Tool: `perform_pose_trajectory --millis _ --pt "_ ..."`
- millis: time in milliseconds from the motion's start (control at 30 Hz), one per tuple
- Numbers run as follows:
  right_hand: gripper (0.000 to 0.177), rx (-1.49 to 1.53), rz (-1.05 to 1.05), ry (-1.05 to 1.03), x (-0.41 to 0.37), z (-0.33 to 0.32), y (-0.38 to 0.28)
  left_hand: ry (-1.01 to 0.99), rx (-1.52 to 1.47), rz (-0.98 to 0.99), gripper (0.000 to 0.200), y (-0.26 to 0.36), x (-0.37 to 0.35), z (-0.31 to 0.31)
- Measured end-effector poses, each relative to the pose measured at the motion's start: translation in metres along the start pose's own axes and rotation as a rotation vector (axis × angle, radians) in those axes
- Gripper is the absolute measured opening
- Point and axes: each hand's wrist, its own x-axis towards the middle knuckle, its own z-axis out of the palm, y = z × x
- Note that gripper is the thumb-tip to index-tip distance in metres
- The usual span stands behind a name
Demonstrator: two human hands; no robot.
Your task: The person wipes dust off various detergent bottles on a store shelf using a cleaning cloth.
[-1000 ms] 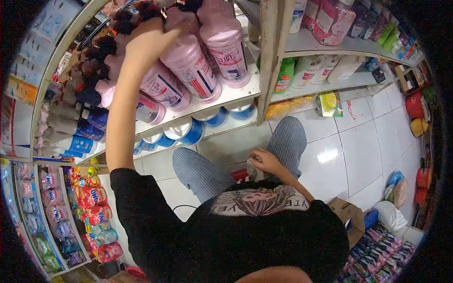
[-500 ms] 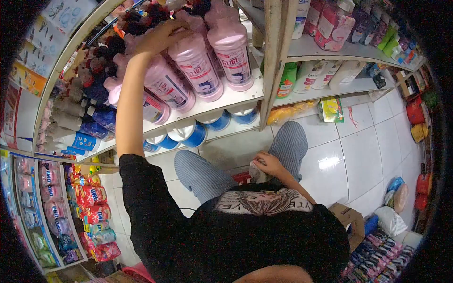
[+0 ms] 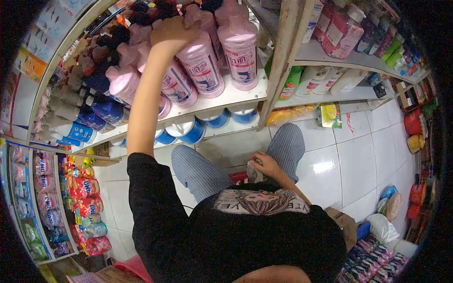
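Note:
My left hand (image 3: 174, 34) reaches over the upper shelf among the tops of large pink bottles. It lies against the upper part of one pink bottle (image 3: 202, 63) in the front row. Blur and shade hide whether its fingers grip. Beside that stand another pink bottle (image 3: 239, 56) on the right and a tilted-looking pink bottle (image 3: 123, 84) on the left. My right hand (image 3: 265, 165) is low between my knees, its fingers closed on a crumpled greyish rag (image 3: 255, 173).
Blue and white tubs (image 3: 216, 119) stand beneath the shelf board (image 3: 231, 97). A wooden upright (image 3: 283, 61) divides this shelf from one with white bottles (image 3: 311, 80). Red detergent bags (image 3: 85, 187) hang at left. White floor tiles (image 3: 351, 151) lie to the right, with bags and a cardboard box (image 3: 344, 224) behind.
The view has shifted slightly. My left hand has moved a little down and back along the bottle tops, and my left arm is more upright. My right hand stays on the rag.

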Motion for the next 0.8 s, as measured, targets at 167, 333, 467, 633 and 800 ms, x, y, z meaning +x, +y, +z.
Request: perform_pose_trajectory --millis 167,333,467,633,800 --pt "0.025 0.03 -0.007 0.014 -0.004 -0.001 0.002 0.067 -0.051 -0.091 0.036 0.008 0.0 0.003" --pt "0.025 0.066 0.017 0.037 -0.007 -0.006 -0.002 0.089 -0.019 -0.059 0.033 0.027 -0.008 -0.016" --pt "0.025 0.124 0.097 0.036 -0.004 -0.008 -0.009 0.114 -0.05 -0.066 0.031 0.031 -0.008 -0.012" --pt "0.029 0.051 0.067 -0.01 0.002 -0.004 -0.002 0.209 -0.184 -0.054 0.032 0.03 -0.005 -0.001" --pt "0.027 0.06 0.105 -0.004 0.003 -0.004 0.001 0.236 -0.075 -0.007 0.033 0.023 -0.004 0.001"
